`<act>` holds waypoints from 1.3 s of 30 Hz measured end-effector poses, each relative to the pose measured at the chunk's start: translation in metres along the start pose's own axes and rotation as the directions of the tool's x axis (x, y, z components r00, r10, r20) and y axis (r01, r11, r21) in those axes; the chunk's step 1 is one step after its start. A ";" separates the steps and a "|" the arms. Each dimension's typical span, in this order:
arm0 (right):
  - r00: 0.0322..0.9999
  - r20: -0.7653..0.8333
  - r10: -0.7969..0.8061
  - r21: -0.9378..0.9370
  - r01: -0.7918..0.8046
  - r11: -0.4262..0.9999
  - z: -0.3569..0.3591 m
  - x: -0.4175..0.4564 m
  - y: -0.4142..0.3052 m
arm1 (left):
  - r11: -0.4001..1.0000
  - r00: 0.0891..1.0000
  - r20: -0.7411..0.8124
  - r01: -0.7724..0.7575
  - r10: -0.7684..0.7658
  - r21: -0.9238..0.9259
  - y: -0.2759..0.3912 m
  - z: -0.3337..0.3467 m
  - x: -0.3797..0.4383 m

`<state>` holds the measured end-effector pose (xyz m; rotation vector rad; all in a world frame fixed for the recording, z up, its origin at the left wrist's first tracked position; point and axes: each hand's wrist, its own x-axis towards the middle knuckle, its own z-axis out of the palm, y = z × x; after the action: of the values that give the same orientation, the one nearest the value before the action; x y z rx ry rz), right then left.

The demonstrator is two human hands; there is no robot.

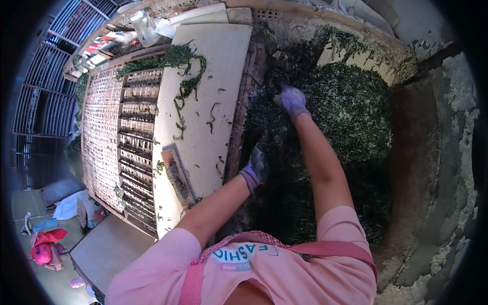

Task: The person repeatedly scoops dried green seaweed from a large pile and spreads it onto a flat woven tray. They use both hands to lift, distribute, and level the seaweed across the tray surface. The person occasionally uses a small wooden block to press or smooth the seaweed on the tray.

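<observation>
A large heap of dark green shredded strands (349, 114), seaweed-like and flecked with white, fills the space in front of me. My right hand (292, 100), in a pale purple glove, presses into the heap at its far side; its fingers are partly buried. My left hand (259, 164), gloved the same way, is lower and to the left, close to the heap's shaded left edge. Its fingers blur into the dark strands, so a grip cannot be made out. Left of the heap lies a long white board (206, 103) with loose green strands scattered over it.
A flat rectangular tool (178, 175) rests on the board near my left forearm. Beyond it is a woven slatted rack (101, 137). A clear plastic jug (144, 28) stands at the far left. A brown wall (413, 152) bounds the heap on the right.
</observation>
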<state>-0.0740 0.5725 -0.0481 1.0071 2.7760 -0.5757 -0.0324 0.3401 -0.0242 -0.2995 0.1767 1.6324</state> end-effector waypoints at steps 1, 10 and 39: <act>0.999 -0.051 0.014 0.121 -0.008 0.993 0.012 -0.012 0.022 | 0.998 0.997 0.050 0.058 -0.058 0.010 0.000 0.005 0.007; 0.998 -0.006 0.055 0.964 -0.009 0.265 -0.108 -0.088 0.031 | 0.981 0.872 0.452 0.189 -0.187 0.040 0.037 0.069 0.074; 0.932 0.324 -0.163 0.378 0.031 0.925 -0.037 -0.004 0.012 | 0.898 0.915 -0.273 -0.171 0.297 0.406 0.006 0.028 0.036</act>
<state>-0.0631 0.5938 -0.0165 0.7285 2.4558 -1.1996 -0.0426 0.3820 -0.0085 -0.2598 0.8013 1.7389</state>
